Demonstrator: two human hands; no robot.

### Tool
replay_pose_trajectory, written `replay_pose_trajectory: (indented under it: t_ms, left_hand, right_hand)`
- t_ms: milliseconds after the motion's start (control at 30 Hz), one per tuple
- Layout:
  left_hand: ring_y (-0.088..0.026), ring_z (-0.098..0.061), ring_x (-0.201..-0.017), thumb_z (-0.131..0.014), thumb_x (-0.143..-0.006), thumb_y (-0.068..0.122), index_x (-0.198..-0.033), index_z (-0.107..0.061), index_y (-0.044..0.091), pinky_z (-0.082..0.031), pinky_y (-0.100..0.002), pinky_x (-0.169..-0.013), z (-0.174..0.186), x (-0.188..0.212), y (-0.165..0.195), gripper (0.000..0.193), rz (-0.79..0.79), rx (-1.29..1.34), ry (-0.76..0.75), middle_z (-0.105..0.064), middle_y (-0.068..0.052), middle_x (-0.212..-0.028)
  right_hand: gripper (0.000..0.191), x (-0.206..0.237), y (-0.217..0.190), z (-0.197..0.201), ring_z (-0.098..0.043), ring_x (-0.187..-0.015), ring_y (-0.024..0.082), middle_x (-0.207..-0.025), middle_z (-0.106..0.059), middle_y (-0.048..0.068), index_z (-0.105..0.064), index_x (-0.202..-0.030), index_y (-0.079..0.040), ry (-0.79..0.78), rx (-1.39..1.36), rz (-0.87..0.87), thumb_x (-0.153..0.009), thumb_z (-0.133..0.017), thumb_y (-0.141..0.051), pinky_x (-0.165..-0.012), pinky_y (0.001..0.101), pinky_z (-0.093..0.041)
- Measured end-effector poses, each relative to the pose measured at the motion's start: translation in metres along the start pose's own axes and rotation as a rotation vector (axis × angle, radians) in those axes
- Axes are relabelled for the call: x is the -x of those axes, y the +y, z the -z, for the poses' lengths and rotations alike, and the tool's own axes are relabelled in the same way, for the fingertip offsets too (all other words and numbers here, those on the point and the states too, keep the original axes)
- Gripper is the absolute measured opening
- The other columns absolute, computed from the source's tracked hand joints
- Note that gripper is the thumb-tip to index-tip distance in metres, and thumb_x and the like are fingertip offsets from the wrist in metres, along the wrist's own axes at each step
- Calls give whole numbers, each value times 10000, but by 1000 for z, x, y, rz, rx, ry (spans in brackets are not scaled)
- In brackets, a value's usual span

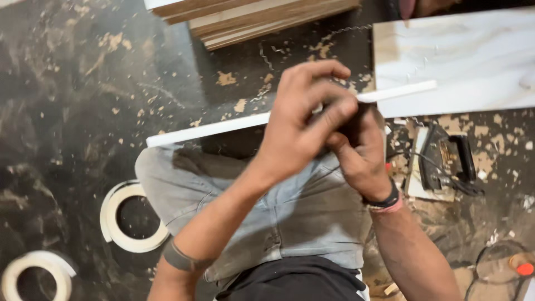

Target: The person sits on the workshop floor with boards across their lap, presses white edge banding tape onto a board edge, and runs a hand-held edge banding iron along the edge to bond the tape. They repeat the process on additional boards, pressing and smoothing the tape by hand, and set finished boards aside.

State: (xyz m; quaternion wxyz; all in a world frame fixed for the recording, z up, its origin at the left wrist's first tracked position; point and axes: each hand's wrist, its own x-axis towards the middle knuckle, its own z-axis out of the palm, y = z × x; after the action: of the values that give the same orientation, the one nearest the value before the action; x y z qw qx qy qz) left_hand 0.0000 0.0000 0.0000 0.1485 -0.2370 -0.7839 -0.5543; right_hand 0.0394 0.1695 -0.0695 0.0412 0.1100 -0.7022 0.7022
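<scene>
White strip across lap, left hand and right hand fingers pinched closed on it

left hand and right hand: motion-blurred, covering a small dark object, kind unclear | white strip: middle hidden behind hands | stacked boards: cut by top edge | tape roll: cut by bottom edge
</scene>
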Motion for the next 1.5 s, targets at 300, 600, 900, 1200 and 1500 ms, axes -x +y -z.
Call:
replay_pose_trajectory:
  t_ms: [300, 600, 900, 1200, 1500]
  left_hand:
    - [-367, -522, -1337, -543, -1141, 386, -1410, -522, 33, -405, -461, -1150, 150, 154, -121, 444, 501, -652, 420, -593, -180, -1408]
    - [-353, -579, -1354, -462, -1155, 294, -1544, -364, 21, -432, -431, -1156, 133, 213, -180, 485, 563, -184, 562, -589, -204, -1435]
    - [-364, -597, -1327, -512, -1151, 234, -1527, -387, 40, -455, -444, -1130, 141, 209, -175, 441, 560, -256, 569, -616, -195, -1403]
    - [-411, -562, -1360, -545, -1035, 151, -1626, -270, 64, -458, -469, -1146, 153, 225, -186, 657, 627, -94, 505, -545, -259, -1478]
    - [-366, -410, -1499, -695, -966, 233, -1597, -269, 129, -385, -484, -1234, 178, 226, -169, 769, 521, 283, 546, -307, -159, -1665]
  right_hand:
    - [279, -80, -21, 55, -725, -931, 206, -1141, -740, 95, -596, -1394, -180, -581, 1088, 126, -1126, -518, -169, -809, 338, -567]
    - [393, -116, 32, 18, -718, -1062, 208, -1242, -748, 18, -660, -1351, -241, -1071, 1534, 519, -973, -555, -214, -919, 353, -538]
    - [493, -124, 30, -95, -724, -1053, 229, -1240, -746, 35, -662, -1367, -240, -1139, 1475, 734, -875, -649, -217, -931, 362, -550]
    - [392, -118, 25, -292, -736, -771, 264, -959, -768, 37, -699, -1300, -171, -1185, 1209, 882, -909, -679, -186, -649, 398, -540]
    - [273, -148, 47, -265, -723, -894, 331, -1044, -745, 168, -663, -1305, -80, -888, 809, 427, -1050, -677, -175, -736, 431, -558]
